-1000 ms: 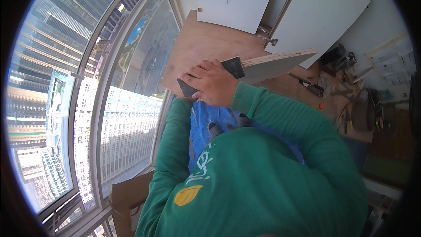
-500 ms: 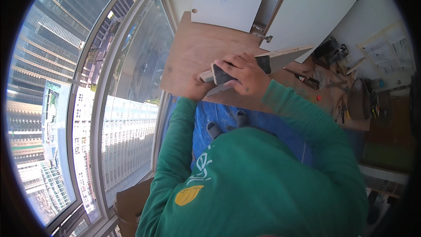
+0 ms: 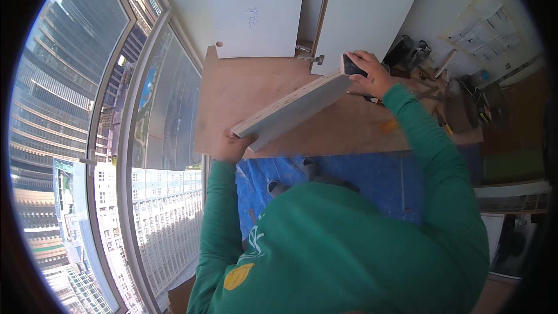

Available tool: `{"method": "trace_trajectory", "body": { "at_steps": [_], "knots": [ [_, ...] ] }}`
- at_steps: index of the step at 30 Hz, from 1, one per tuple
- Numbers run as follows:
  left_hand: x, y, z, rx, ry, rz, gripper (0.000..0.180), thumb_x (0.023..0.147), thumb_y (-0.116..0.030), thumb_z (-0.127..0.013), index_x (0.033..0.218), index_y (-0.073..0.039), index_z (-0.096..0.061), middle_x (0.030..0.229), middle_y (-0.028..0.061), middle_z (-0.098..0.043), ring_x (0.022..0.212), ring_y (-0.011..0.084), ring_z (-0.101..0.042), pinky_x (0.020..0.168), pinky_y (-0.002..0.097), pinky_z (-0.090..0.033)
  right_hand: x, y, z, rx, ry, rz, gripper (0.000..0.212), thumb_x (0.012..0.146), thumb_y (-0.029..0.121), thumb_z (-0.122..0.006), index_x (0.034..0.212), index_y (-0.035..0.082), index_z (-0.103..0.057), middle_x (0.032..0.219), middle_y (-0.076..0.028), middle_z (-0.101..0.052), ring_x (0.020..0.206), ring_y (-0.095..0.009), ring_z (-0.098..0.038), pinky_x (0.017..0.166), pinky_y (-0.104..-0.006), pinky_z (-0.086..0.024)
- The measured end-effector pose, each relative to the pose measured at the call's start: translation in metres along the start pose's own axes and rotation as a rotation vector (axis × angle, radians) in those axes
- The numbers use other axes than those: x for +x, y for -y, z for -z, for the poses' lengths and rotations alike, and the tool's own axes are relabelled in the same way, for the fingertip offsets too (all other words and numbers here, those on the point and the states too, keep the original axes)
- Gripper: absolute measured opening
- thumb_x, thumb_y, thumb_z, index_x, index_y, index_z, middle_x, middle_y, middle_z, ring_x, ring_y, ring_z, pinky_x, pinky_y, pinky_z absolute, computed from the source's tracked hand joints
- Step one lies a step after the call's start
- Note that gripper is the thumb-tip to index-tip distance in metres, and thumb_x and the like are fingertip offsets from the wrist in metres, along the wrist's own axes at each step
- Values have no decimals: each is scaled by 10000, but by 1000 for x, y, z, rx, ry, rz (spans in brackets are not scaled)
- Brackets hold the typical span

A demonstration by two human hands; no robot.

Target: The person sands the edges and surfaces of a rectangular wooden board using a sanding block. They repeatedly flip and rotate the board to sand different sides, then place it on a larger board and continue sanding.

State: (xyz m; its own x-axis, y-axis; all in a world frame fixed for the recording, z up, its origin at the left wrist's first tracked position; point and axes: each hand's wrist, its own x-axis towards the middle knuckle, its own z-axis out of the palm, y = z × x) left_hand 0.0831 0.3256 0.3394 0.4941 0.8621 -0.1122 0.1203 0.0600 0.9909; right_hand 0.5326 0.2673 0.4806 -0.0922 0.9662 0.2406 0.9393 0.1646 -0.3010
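A grey-faced board (image 3: 302,113) stands on its long edge, slanting from near left to far right, with its raw, pale, rough top edge facing up. My left hand (image 3: 231,144) grips its near left end, the thumb on the grey face. At the far right end, my right hand (image 3: 375,75) is closed around a black sanding block (image 3: 353,65) with a pale wooden layer. The block is at the end of the board's top edge; whether it presses on the edge I cannot tell.
The brown wooden worktop (image 3: 256,84) lies under the board. Two white panels, one with holes (image 3: 256,29) and one with a hinge (image 3: 366,17), lean behind it. Tools and a dark round container (image 3: 459,104) crowd the right. Blue sheeting (image 3: 378,186) covers the floor; windows (image 3: 168,99) line the left.
My right hand has slid the sanding block away to the far right end of the board. My left hand, still gripping the near end, sits lower and further left in view.
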Motion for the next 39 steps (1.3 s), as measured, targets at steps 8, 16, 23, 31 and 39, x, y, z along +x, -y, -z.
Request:
{"method": "trace_trajectory", "body": {
  "at_steps": [8, 16, 23, 31, 39],
  "knots": [
    [-5, -15, -6, -49, -26, 14, 394, 841, -11, -770, 1229, 39, -725, 1132, 86, -773, 1026, 169, -712, 930, 329, -556, 9, 155, -90, 132, -57, 526, 662, 891, 224, -768, 1516, 122, -574, 1424, -111, -567, 1338, -315, -521, 1178, -544, -327],
    [-5, -13, -3, -34, -63, 62, 374, 835, 15, -770, 1207, 39, -736, 1074, 72, -772, 985, 156, -706, 905, 315, -552, -22, -144, 18, 16, -117, -145, 645, 969, 199, -737, 1565, 90, -517, 1420, -153, -570, 1276, -361, -562, 1108, -418, -464],
    [-7, -12, -6, -64, -37, 26, 363, 834, 22, -779, 1194, 34, -738, 1071, 73, -771, 985, 154, -705, 896, 320, -557, -36, -178, 43, 147, -129, -394, 591, 1058, 281, -650, 1596, 99, -485, 1406, -112, -562, 1279, -249, -563, 1121, -351, -433],
    [-12, -7, -10, -41, -62, 46, 379, 845, 5, -776, 1221, 15, -735, 1115, 62, -772, 1028, 152, -699, 937, 324, -551, 5, -108, 36, 355, 177, -260, 577, 1012, 226, -715, 1543, 76, -547, 1404, -112, -559, 1305, -273, -560, 1133, -363, -438],
    [-10, 4, -8, -74, -48, 11, 408, 851, -3, -768, 1257, 4, -726, 1136, 61, -771, 1052, 157, -701, 950, 329, -550, 20, 122, -62, 281, 20, 410, 564, 871, 176, -799, 1396, 32, -655, 1289, -158, -612, 1218, -387, -564, 1073, -485, -454]
  ]
}}
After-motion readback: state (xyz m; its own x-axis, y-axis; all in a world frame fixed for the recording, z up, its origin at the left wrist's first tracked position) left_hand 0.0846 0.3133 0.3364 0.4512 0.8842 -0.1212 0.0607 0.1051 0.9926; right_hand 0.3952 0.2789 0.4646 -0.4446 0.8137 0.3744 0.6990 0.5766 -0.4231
